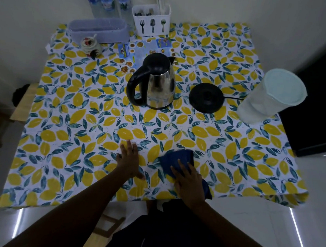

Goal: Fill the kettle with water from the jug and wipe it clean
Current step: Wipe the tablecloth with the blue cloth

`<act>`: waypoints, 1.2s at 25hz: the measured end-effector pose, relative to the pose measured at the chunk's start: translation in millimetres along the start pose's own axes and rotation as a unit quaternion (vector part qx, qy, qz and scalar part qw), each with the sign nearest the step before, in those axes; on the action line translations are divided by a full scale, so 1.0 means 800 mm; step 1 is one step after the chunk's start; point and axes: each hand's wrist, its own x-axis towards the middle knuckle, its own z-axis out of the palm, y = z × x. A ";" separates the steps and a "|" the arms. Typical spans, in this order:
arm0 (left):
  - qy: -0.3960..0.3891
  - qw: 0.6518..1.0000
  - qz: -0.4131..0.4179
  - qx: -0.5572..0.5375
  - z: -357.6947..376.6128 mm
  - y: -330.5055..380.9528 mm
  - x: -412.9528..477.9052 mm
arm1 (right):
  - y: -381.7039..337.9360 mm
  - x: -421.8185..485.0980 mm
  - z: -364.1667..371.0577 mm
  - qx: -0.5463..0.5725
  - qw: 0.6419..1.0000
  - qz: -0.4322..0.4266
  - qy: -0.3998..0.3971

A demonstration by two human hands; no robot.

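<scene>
Left hand [129,160] and right hand [188,180]: bare, no rings, watch or gloves. Forearms bare, unsleeved. Dark clothing [170,236] on lower body.

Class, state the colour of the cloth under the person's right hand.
Dark blue; the cloth shows best in the head view.

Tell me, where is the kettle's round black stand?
In the head view, the black base sits on the lemon tablecloth, right of the kettle without touching it, and left of the lidded jug.
</scene>
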 end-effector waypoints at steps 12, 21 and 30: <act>-0.012 1.000 -0.005 0.004 -0.007 0.005 -0.008 | 0.053 0.111 -0.048 0.019 0.982 0.182 0.050; -0.005 1.000 -0.004 0.023 -0.004 0.005 -0.005 | 0.043 0.134 -0.049 0.005 0.976 0.210 0.049; 0.007 1.000 -0.009 0.000 0.008 -0.004 0.009 | 0.027 0.253 -0.091 0.012 0.981 0.191 0.023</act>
